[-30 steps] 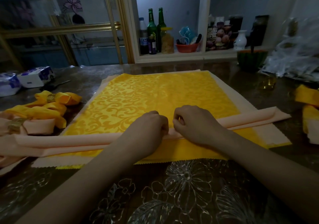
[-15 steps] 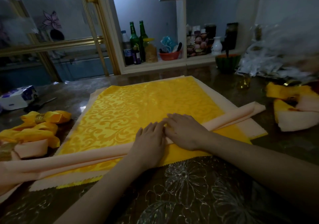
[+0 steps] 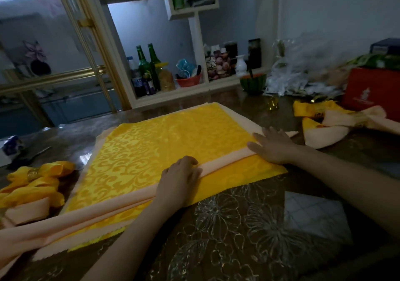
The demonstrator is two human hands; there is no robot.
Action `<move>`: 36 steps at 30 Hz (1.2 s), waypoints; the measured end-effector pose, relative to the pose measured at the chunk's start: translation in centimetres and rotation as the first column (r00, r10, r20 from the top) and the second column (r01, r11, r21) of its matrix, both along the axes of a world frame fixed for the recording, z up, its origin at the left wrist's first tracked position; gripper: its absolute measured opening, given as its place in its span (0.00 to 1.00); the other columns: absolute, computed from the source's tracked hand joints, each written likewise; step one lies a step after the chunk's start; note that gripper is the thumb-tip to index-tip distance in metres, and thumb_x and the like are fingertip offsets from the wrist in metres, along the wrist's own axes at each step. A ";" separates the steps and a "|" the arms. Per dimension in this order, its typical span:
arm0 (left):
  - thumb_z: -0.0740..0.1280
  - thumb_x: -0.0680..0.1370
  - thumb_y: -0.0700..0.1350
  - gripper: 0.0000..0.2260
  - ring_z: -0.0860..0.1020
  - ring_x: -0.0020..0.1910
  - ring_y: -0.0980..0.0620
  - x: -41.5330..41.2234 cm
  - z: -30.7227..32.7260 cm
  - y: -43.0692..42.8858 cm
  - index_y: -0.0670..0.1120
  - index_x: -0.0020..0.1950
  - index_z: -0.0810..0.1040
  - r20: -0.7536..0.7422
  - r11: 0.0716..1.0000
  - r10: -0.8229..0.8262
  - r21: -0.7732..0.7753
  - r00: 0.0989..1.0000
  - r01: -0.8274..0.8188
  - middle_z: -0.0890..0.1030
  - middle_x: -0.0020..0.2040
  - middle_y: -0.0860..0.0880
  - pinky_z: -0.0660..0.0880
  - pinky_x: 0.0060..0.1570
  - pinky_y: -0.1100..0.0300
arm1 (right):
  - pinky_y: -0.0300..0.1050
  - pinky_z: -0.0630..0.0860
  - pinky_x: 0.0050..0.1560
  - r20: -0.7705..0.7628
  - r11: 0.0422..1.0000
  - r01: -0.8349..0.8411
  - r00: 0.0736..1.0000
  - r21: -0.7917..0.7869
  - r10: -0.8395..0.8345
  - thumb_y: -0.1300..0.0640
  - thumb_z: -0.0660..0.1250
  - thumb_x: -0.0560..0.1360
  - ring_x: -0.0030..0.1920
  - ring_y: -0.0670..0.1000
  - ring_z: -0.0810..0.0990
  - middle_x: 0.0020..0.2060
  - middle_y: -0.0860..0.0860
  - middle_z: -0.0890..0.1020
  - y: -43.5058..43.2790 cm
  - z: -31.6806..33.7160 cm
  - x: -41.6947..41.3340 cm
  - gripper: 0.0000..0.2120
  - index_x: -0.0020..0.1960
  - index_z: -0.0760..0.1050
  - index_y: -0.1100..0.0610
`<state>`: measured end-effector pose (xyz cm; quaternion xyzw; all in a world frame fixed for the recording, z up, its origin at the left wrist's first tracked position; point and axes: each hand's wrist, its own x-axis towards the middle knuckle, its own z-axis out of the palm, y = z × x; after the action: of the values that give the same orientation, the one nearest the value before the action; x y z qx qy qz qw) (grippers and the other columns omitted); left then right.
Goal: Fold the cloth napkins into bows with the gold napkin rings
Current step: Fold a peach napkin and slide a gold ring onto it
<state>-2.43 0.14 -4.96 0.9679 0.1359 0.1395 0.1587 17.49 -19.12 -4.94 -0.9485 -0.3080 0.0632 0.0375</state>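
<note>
Fingers of left hand (image 3: 179, 179) and right hand (image 3: 275, 147) lie straight, gripping nothing, pressing the long folded peach cloth napkin (image 3: 225, 161) flat across the yellow patterned cloth (image 3: 151, 151) on the bench (image 3: 238, 226), likely to set its creases.

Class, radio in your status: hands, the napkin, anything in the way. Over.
Left hand pressing peach napkin strip mid-length. Right hand flat on its right end. Strip folded, no ring on it. Nothing blocking on yellow napkin beneath.
</note>
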 end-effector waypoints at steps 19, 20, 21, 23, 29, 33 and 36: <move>0.60 0.76 0.32 0.15 0.74 0.59 0.48 -0.1 1.8 -0.9 0.51 0.39 0.77 0.011 0.980 -0.111 -0.167 0.994 0.112 0.77 0.59 0.48 0.69 0.57 0.57 | 0.47 0.67 0.54 0.141 0.936 -0.349 0.930 0.037 0.341 0.53 0.59 0.79 0.58 0.52 0.72 0.59 0.53 0.73 2.6 4.6 -5.6 0.15 0.65 0.71 0.53; 0.60 0.76 0.32 0.15 0.74 0.59 0.48 0.0 1.6 -0.9 0.51 0.39 0.77 0.005 0.980 -0.103 -0.172 0.995 0.103 0.77 0.59 0.48 0.70 0.57 0.56 | 0.46 0.68 0.52 0.153 0.933 -0.357 0.925 0.038 0.348 0.53 0.60 0.79 0.57 0.52 0.72 0.58 0.53 0.74 2.7 5.0 -5.9 0.15 0.65 0.70 0.53; 0.60 0.76 0.34 0.15 0.74 0.59 0.48 0.2 1.5 -0.9 0.52 0.38 0.77 -0.006 0.977 -0.093 -0.196 0.996 0.090 0.77 0.59 0.49 0.70 0.57 0.55 | 0.46 0.69 0.51 0.169 0.930 -0.364 0.920 0.038 0.353 0.54 0.60 0.78 0.56 0.52 0.73 0.57 0.53 0.74 2.7 5.3 -6.2 0.16 0.65 0.69 0.53; 0.58 0.75 0.43 0.12 0.74 0.60 0.48 0.2 1.7 -1.1 0.54 0.36 0.78 -0.017 0.955 -0.065 -0.291 0.998 0.057 0.77 0.59 0.49 0.70 0.59 0.53 | 0.47 0.70 0.45 0.184 0.924 -0.380 0.911 0.032 0.369 0.56 0.61 0.78 0.50 0.52 0.74 0.51 0.52 0.75 2.8 6.0 -7.1 0.16 0.65 0.66 0.53; 0.46 0.80 0.61 0.30 0.75 0.47 0.59 -0.2 3.1 -1.0 0.47 0.43 0.83 -0.039 0.824 -0.094 -0.564 0.995 0.056 0.80 0.45 0.53 0.66 0.50 0.67 | 0.38 0.67 0.35 -0.149 0.843 -0.313 0.900 0.438 0.411 0.55 0.66 0.76 0.39 0.45 0.72 0.37 0.44 0.71 3.2 7.8 -12.5 0.04 0.48 0.72 0.53; 0.55 0.82 0.48 0.16 0.76 0.41 0.56 -0.6 3.5 -1.2 0.49 0.38 0.76 -0.080 0.819 -0.089 -0.574 0.993 0.027 0.76 0.38 0.54 0.70 0.38 0.73 | 0.30 0.67 0.33 -0.172 0.766 -0.431 0.809 0.476 0.562 0.58 0.67 0.75 0.35 0.40 0.70 0.36 0.42 0.73 4.3 6.8 -16.2 0.03 0.43 0.75 0.53; 0.58 0.81 0.40 0.11 0.74 0.34 0.67 -1.0 3.7 -0.9 0.49 0.42 0.74 -0.090 0.811 -0.162 -0.579 0.983 0.080 0.75 0.40 0.57 0.69 0.33 0.77 | 0.26 0.70 0.39 -0.211 0.744 -0.547 0.732 0.383 0.648 0.60 0.66 0.75 0.39 0.39 0.73 0.42 0.45 0.77 5.0 6.1 -16.6 0.06 0.52 0.78 0.57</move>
<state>-3.45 -0.77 -1.30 0.8891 0.1200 0.0157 0.4413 0.91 -14.12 1.15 -0.7550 -0.5945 0.1834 0.2072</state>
